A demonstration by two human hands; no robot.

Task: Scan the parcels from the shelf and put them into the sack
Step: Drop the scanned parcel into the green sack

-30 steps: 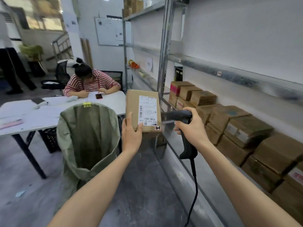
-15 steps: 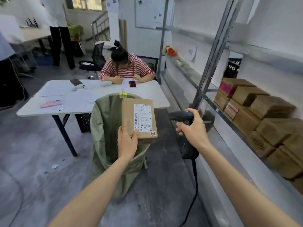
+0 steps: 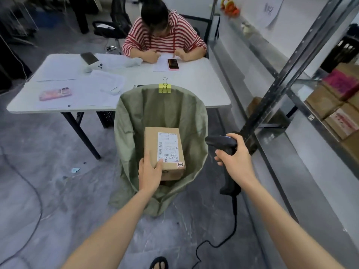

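Cardboard parcel (image 3: 164, 150) in left hand (image 3: 150, 174) over sack (image 3: 136, 121), scanner (image 3: 226, 152) in right hand (image 3: 236, 162)

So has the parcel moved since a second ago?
Yes. The parcel, gripped by the left hand, was up beside the shelf post; it now sits lower, over the open mouth of the sack, left of the post.

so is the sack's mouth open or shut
Open. The green sack gapes wide, its back edge clipped by a yellow binder clip, and the parcel in the left hand hangs over the opening.
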